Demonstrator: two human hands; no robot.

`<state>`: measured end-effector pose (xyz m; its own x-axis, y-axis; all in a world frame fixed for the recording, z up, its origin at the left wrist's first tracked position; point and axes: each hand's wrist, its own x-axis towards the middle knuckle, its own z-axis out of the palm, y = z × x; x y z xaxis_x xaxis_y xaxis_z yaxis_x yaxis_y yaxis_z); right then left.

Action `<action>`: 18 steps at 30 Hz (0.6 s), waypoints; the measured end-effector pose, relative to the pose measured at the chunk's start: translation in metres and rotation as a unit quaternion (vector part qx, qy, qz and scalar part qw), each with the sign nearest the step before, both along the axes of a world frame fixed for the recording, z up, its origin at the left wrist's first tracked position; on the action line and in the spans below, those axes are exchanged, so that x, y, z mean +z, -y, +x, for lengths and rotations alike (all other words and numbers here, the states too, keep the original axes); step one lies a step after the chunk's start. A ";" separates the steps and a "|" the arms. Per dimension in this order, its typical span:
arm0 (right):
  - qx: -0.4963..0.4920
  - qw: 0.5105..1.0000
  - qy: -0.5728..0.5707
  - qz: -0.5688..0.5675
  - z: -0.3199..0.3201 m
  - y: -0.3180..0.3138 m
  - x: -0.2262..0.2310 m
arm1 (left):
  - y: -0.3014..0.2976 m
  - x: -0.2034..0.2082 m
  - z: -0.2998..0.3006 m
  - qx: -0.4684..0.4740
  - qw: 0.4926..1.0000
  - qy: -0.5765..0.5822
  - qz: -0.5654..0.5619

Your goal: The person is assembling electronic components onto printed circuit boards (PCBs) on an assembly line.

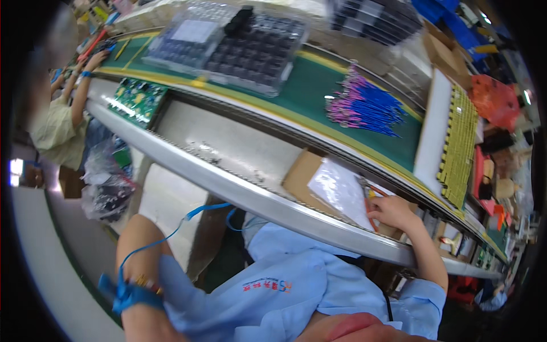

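My right hand closes on orange-handled pliers at the near edge of the bench. The metal end of the pliers lies over a clear plastic bag, which rests in an open cardboard box. My left forearm is folded up toward me, with a blue wrist strap and a beaded bracelet around the wrist. My left hand is mostly cut off by the lower edge, so its fingers are hidden. From the strap a blue cord runs to the bench edge.
On the green belt lie clear trays of dark parts and a bundle of blue-and-pink wires. A green circuit board sits at the left, near a co-worker's hand. A yellow panel leans at the right.
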<state>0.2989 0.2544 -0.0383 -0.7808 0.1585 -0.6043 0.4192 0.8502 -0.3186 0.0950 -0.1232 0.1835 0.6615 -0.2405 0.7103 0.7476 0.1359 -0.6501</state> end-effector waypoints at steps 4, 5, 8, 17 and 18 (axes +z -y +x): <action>0.005 1.000 0.015 0.016 0.000 -0.004 -0.003 | -0.004 -0.043 -0.045 0.009 0.996 0.050 0.070; 0.019 0.999 0.023 0.018 -0.005 -0.002 0.000 | -0.002 -0.052 -0.074 -0.083 0.990 0.091 0.062; 0.000 1.000 0.002 0.024 -0.001 -0.001 -0.007 | -0.005 -0.104 -0.203 0.125 0.932 0.340 -0.029; -0.038 0.999 0.033 0.002 -0.011 -0.001 -0.001 | 0.124 -0.227 -0.385 0.375 0.625 0.682 -0.057; -0.042 0.998 0.049 0.007 -0.013 0.000 0.000 | 0.127 -0.230 -0.392 0.419 0.599 0.679 -0.069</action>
